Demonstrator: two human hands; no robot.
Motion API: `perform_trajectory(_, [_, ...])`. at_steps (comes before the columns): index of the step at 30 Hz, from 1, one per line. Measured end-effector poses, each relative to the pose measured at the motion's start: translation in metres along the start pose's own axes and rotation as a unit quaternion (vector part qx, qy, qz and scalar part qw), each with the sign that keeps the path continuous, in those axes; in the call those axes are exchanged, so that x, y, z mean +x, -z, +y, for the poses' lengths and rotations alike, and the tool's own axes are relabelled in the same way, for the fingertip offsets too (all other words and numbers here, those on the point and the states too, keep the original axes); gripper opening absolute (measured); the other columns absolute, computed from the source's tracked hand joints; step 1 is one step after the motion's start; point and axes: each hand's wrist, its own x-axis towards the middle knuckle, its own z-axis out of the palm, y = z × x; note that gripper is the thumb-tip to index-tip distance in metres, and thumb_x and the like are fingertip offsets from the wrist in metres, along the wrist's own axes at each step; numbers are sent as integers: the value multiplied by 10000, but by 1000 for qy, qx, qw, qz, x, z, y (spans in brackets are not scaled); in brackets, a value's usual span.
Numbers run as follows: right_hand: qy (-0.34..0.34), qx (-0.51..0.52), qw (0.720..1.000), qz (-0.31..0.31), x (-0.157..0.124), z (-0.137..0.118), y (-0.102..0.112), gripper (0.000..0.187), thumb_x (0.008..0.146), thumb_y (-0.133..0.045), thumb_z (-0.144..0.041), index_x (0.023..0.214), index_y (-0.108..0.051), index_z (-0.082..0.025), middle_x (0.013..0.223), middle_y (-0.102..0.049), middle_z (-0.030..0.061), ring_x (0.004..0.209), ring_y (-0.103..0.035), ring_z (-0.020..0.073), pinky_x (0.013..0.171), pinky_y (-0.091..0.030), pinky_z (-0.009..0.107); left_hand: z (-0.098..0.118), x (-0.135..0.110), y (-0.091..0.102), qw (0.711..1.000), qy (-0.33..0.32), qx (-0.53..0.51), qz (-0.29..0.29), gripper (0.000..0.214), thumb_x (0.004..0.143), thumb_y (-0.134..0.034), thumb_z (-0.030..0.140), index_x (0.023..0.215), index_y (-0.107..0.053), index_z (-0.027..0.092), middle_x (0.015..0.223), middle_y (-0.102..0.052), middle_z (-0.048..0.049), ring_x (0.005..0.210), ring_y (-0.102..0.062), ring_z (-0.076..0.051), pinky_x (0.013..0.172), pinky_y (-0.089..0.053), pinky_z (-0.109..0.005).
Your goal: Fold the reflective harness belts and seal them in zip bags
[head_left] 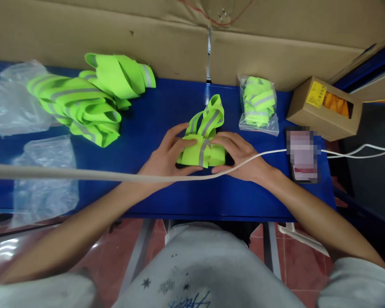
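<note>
Between my hands, a neon-yellow reflective strap [195, 153] with grey stripes lies folded flat at its near end, while its far end stands up in loops. My left hand [165, 156] grips the left side of the fold, its fingers on top and its thumb along the near edge. My right hand [239, 156] holds the right side in the same way, fingers curled over the fold. A loose heap of the same neon straps [80, 98] lies at the back left. Behind my right hand is a clear zip bag [259, 105] with folded neon strap inside.
A white cable [115, 174] crosses in front of my wrists. Empty clear bags [46, 175] lie at the left of the blue table [179, 199]. A phone [303, 154] and an open-sided cardboard box [324, 107] stand at the right. Brown cardboard [115, 30] backs the table.
</note>
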Motion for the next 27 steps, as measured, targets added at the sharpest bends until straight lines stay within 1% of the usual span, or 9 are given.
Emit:
perform_trajectory(2, [18,-25,999,-18,-3,1,0,759,931,-665,-690,1467,-545,-167,1444,-613,193,1331,-605,344,1132,-505,509,-4,6,2,1000,-2,-28,2,592,903,-779,587,1332,-607,218,1479,-585,-158,1391,-603,-309,1167,-537,-483])
perform_trajectory(6, [-17,-25,999,-10,4,6,-1,510,1016,-635,-532,1393,-594,-192,1290,-718,160,1182,-686,318,1030,-536,491,-6,24,6,994,78,-76,-4,460,935,-710,626,1133,-698,211,1131,-747,-89,1060,-718,-241,941,-578,-373])
perform_trajectory(9, [-88,12,996,-11,13,4,3,540,1005,-630,-584,1374,-552,-198,1224,-729,134,982,-715,283,867,-552,416,-4,38,3,981,168,-94,7,490,959,-638,654,828,-652,182,692,-592,9,622,-525,-128,591,-398,-274])
perform_trajectory(11, [-143,52,988,-26,17,2,6,554,1014,-597,-610,1390,-509,-213,1190,-724,98,829,-694,221,756,-535,344,-3,45,-1,971,212,-107,20,546,984,-592,642,704,-571,174,595,-450,33,554,-395,-101,534,-282,-272])
perform_trajectory(15, [-181,113,977,-17,22,3,6,471,1040,-567,-568,1365,-525,-230,1087,-721,41,716,-634,152,701,-524,288,-1,50,-11,971,216,-74,66,398,983,-632,575,929,-609,181,733,-562,20,626,-495,-114,593,-362,-260])
perform_trajectory(18, [-149,72,985,42,23,8,-1,423,1024,-597,-559,1272,-610,-216,1163,-681,100,946,-668,218,858,-572,364,-2,52,-16,981,166,-7,102,369,996,-648,534,1127,-573,197,1012,-644,-44,868,-637,-174,778,-492,-295])
perform_trajectory(21, [-116,25,989,87,24,11,-9,406,1037,-578,-534,1278,-619,-211,1252,-631,147,1200,-623,285,1057,-538,473,-6,55,-16,987,102,56,115,297,1057,-559,492,1086,-614,202,1176,-636,-105,1130,-640,-254,996,-505,-400])
perform_trajectory(24, [-110,13,988,112,25,9,-13,331,1074,-521,-467,1281,-620,-227,1273,-622,141,1274,-596,275,1133,-505,475,-9,54,-8,991,48,98,80,366,1102,-443,481,1079,-667,193,1152,-689,-110,1137,-666,-280,1023,-498,-450])
perform_trajectory(27, [-118,11,988,102,26,6,-15,305,1100,-471,-437,1221,-666,-236,1206,-655,122,1203,-630,254,1087,-530,432,-8,43,-1,991,-22,131,-6,562,1031,-507,662,1256,-670,174,1274,-702,-159,1195,-671,-347,1043,-508,-495])
